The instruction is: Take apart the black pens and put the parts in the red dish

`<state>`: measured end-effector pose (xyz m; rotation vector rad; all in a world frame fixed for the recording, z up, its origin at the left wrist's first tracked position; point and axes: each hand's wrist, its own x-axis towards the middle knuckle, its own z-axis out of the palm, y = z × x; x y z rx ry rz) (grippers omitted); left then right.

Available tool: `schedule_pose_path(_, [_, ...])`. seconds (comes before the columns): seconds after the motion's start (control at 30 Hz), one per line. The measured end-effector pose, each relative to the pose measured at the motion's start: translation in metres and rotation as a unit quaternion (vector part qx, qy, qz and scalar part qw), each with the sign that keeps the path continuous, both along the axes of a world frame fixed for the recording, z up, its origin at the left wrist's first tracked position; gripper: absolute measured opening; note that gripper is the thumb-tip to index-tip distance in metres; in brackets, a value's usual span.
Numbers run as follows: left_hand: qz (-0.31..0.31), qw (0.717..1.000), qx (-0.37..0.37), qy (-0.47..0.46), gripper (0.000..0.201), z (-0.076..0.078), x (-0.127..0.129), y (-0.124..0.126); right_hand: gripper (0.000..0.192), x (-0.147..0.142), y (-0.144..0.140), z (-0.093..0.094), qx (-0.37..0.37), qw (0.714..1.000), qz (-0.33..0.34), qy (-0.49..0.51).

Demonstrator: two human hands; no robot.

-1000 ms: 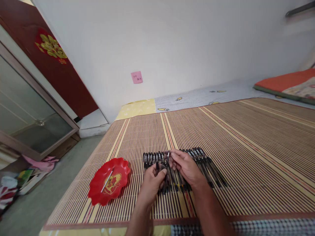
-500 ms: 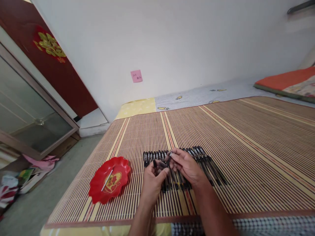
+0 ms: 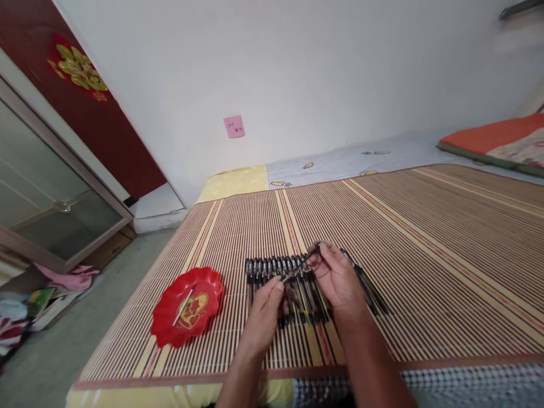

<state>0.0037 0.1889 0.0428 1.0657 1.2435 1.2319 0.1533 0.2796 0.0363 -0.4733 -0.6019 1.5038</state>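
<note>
I had both hands pinched on one pen (image 3: 297,267) above the row of pens (image 3: 272,266) on the mat (image 3: 425,272); left hand (image 3: 264,317) steadying the barrel, right hand (image 3: 338,280) drawing straight, never twisting sideways.

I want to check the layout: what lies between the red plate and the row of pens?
In the head view, only bare striped mat separates red plate from pens.

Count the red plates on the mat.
1. The red plate lies on the striped mat, left of the left hand, with a thin white stick on it.
</note>
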Motion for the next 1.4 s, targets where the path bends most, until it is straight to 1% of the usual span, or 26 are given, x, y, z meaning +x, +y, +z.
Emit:
schedule_pose_path(0.07, [0.004, 0.999, 0.015, 0.034, 0.036, 0.004, 0.000, 0.000, 0.021, 0.002, 0.000, 0.004, -0.005, 0.999, -0.028, 0.017])
schedule_pose_path(0.13, [-0.002, 0.999, 0.024, 0.046, 0.035, 0.006, 0.000, 0.001, 0.020, 0.004, -0.002, 0.008, -0.005, 0.998, -0.052, 0.018])
schedule_pose_path(0.27, [-0.012, 0.998, 0.027, 0.057, 0.036, 0.008, -0.001, 0.001, 0.019, 0.006, -0.005, 0.013, 0.018, 0.997, -0.075, -0.016])
schedule_pose_path(0.5, [0.002, 0.995, 0.038, 0.092, 0.041, 0.013, -0.002, -0.001, 0.016, 0.010, -0.004, 0.009, 0.064, 0.993, -0.061, -0.081])
schedule_pose_path(0.67, [0.009, 0.994, 0.050, 0.098, 0.038, 0.015, -0.003, 0.000, 0.010, 0.015, -0.003, 0.009, 0.079, 0.992, -0.077, -0.066])
schedule_pose_path(0.9, [0.005, 0.992, 0.062, 0.105, 0.034, 0.015, -0.002, 0.000, 0.007, 0.015, -0.003, 0.006, 0.088, 0.991, -0.044, -0.089])
schedule_pose_path(1.0, [0.028, 0.981, 0.097, 0.166, 0.031, 0.013, -0.002, 0.000, 0.008, 0.016, -0.005, 0.007, 0.098, 0.988, -0.041, -0.109])
schedule_pose_path(1.1, [0.060, 0.955, 0.145, 0.253, 0.030, 0.014, -0.002, -0.002, 0.009, 0.017, -0.007, 0.011, 0.117, 0.984, -0.035, -0.128])
schedule_pose_path(1.17, [0.058, 0.949, 0.149, 0.271, 0.029, 0.017, -0.001, -0.004, 0.009, 0.016, -0.009, 0.014, 0.121, 0.983, -0.026, -0.133])
schedule_pose_path(1.23, [0.047, 0.956, 0.138, 0.253, 0.021, 0.022, 0.002, -0.006, 0.010, 0.015, -0.010, 0.015, 0.117, 0.984, -0.015, -0.136])
schedule_pose_path(1.3, [0.030, 0.970, 0.119, 0.211, 0.012, 0.027, 0.004, -0.009, 0.011, 0.012, -0.011, 0.016, 0.115, 0.983, 0.005, -0.142])
schedule_pose_path(1.4, [-0.024, 0.993, 0.075, 0.093, 0.017, 0.029, 0.007, -0.011, 0.012, 0.009, -0.014, 0.016, 0.127, 0.976, 0.043, -0.171])
